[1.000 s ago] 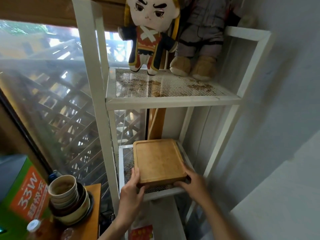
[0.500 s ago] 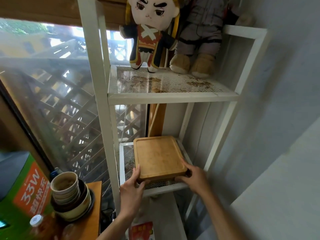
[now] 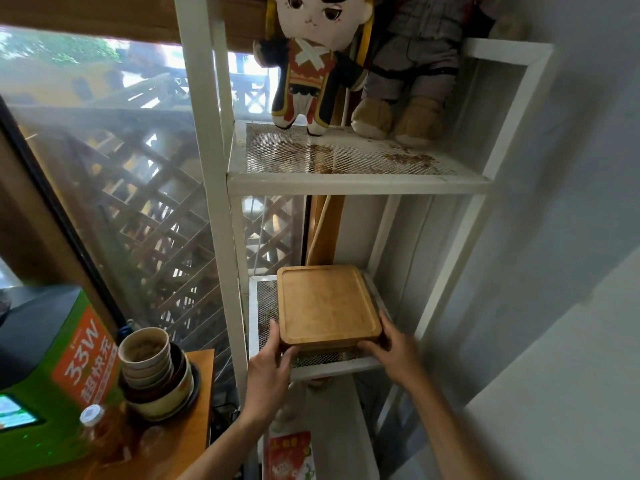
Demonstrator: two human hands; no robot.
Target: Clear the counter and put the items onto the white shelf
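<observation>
Wooden tray lay flat on the lower mesh tier of the white shelf, lower centre of frame. Left hand gripped its near left corner, fingers curled along the edge. Right hand held the near right corner likewise. Two plush dolls stood on the upper tier. Stack of bowls sat on the counter, lower left, beside a green box.
</observation>
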